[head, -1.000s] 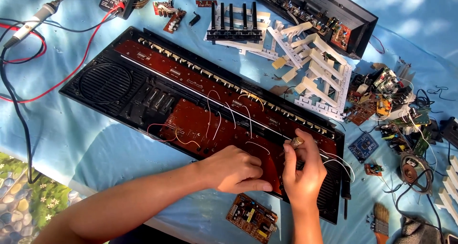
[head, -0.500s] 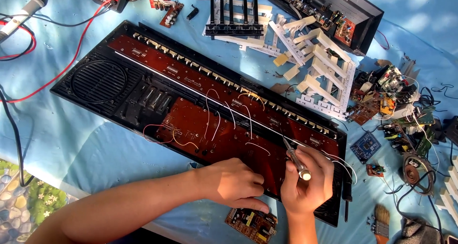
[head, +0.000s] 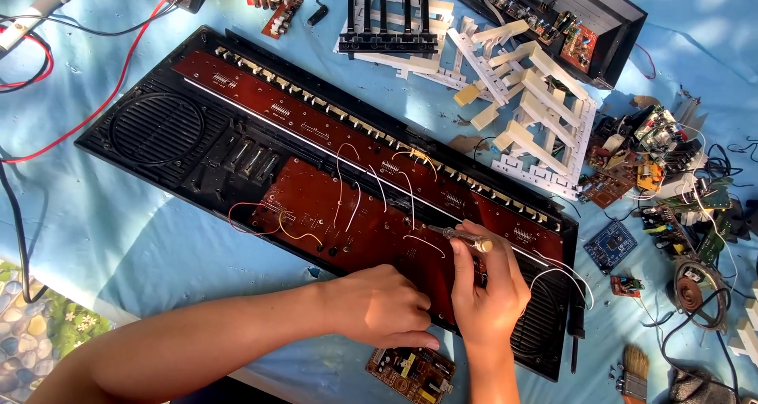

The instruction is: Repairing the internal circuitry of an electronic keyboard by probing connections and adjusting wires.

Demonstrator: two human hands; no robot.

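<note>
Lying diagonally across blue cloth (head: 95,238): long black keyboard case (head: 158,128) with reddish-brown circuit board (head: 347,207) inside; small brown board (head: 410,370) at near edge. Right hand (head: 485,297) upright, fingers pinching a clear-handled screwdriver (head: 462,238) over the board. Left hand (head: 379,305) palm down, fingers curled flat on the board's near edge.

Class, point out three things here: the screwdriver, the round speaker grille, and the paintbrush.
screwdriver (head: 462,238), head view, on its clear handle.
round speaker grille (head: 156,128), head view, at its centre.
paintbrush (head: 634,363), head view, on its bristles.
</note>
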